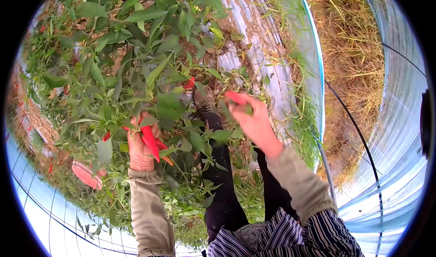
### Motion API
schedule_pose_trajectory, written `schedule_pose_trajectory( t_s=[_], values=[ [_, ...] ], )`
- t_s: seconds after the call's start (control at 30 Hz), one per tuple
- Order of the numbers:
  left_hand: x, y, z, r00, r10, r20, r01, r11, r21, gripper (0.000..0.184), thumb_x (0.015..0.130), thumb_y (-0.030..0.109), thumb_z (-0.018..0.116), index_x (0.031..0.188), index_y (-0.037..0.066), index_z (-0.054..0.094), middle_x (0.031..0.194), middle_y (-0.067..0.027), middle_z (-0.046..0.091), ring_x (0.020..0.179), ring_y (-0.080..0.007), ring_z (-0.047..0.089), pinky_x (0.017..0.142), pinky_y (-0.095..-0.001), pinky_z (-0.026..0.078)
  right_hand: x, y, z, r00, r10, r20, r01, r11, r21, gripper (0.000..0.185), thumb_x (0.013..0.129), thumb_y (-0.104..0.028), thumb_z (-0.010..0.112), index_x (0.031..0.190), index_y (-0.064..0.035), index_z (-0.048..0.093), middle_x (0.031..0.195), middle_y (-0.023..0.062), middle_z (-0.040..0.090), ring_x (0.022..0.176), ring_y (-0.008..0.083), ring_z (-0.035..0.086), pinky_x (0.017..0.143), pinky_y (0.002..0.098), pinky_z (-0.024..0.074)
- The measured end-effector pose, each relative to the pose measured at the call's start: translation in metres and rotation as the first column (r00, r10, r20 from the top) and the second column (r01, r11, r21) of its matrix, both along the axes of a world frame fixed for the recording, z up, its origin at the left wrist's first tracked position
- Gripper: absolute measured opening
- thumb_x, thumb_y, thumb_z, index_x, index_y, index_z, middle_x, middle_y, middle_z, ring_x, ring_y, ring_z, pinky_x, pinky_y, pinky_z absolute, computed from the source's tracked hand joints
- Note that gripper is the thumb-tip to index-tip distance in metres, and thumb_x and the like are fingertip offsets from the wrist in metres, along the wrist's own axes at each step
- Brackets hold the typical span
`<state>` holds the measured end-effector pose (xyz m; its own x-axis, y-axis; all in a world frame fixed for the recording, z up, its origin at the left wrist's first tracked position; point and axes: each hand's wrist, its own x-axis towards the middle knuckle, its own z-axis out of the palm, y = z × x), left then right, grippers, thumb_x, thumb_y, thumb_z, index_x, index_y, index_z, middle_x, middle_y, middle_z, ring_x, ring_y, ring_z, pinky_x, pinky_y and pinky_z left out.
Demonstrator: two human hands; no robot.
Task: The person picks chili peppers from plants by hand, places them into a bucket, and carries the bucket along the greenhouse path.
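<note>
Among the leaves on the left, my left hand (141,151) is closed around several red chili peppers (149,141), whose tips poke out past the fingers. Leaves cover part of that hand. My right hand (255,123), slightly blurred, is raised in front of my legs with its fingers closed on one red chili pepper (235,97). Between the two hands and a little higher, another red pepper (190,82) shows at the edge of the pepper plant (154,71). Something green, probably a leaf or stem, is by my right fingers.
A pink-red basin or basket (87,175) is half hidden by foliage at left. My shoe (204,100) stands under the plants. Torn plastic mulch (277,82), a blue-edged sheet (318,44), dry grass (352,62) and a black hose (354,118) lie to the right.
</note>
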<state>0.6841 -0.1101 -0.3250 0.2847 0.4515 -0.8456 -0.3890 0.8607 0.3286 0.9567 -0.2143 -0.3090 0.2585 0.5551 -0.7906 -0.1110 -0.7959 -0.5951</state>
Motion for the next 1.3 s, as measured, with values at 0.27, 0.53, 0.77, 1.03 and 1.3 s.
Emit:
schedule_pose_trajectory(
  t_s=[0.27,0.53,0.77,1.03,1.3],
  values=[
    [-0.004,-0.01,0.005,0.996,-0.001,0.089,0.009,0.996,-0.093,0.028,0.092,0.036,0.049,0.101,0.009,0.048,0.079,-0.0022,0.048,0.057,-0.0125,0.04,0.051,-0.0254,0.033,-0.053,0.088,-0.157,0.998,0.05,0.024,-0.053,0.984,0.168,0.041,0.076,-0.012,0.062,0.116,-0.0035,0.057,0.12,0.02,0.053,0.111,0.0307,0.052,0.094,0.0355,0.0408],
    [0.011,-0.002,0.015,0.987,0.092,0.13,-0.085,0.995,-0.06,0.02,0.089,0.026,0.053,0.098,0.01,0.048,0.079,-0.0013,0.047,0.051,-0.0106,0.035,0.048,-0.025,0.031,-0.042,0.077,-0.133,0.876,0.013,-0.483,-0.03,0.999,-0.029,0.039,0.076,-0.013,0.065,0.112,0.0005,0.057,0.11,0.012,0.058,0.105,0.0248,0.051,0.092,0.0346,0.0377],
    [0.024,-0.011,0.029,0.996,0.087,0.028,-0.08,0.976,-0.201,0.018,0.089,0.026,0.054,0.092,0.008,0.054,0.082,-0.0031,0.053,0.06,-0.012,0.048,0.052,-0.0241,0.04,-0.041,0.064,-0.085,0.614,-0.271,-0.742,0.123,0.961,-0.249,0.015,0.081,-0.009,0.062,0.093,-0.0014,0.055,0.086,0.0083,0.061,0.071,0.0234,0.062,0.072,0.037,0.0502],
    [0.045,-0.058,0.067,0.974,0.049,-0.222,-0.122,0.937,-0.329,0.013,0.089,0.018,0.059,0.088,0.005,0.059,0.075,-0.006,0.061,0.066,-0.0145,0.057,0.063,-0.0262,0.048,-0.057,0.072,-0.014,0.711,-0.509,-0.486,0.477,0.856,-0.199,0.019,0.084,-0.013,0.06,0.096,0.0002,0.055,0.086,0.008,0.061,0.062,0.0175,0.059,0.058,0.0281,0.0469],
    [0.026,-0.083,0.141,0.995,-0.037,-0.091,0.002,0.931,-0.365,0.015,0.085,0.017,0.065,0.085,0.005,0.054,0.072,-0.0089,0.062,0.05,-0.0102,0.055,0.037,-0.0189,0.037,-0.056,0.022,0.084,0.913,-0.314,-0.259,0.257,0.939,-0.229,0.034,0.087,-0.016,0.062,0.113,0.0005,0.047,0.079,0.0075,0.059,0.066,0.0172,0.06,0.057,0.0295,0.0499]
  ],
)
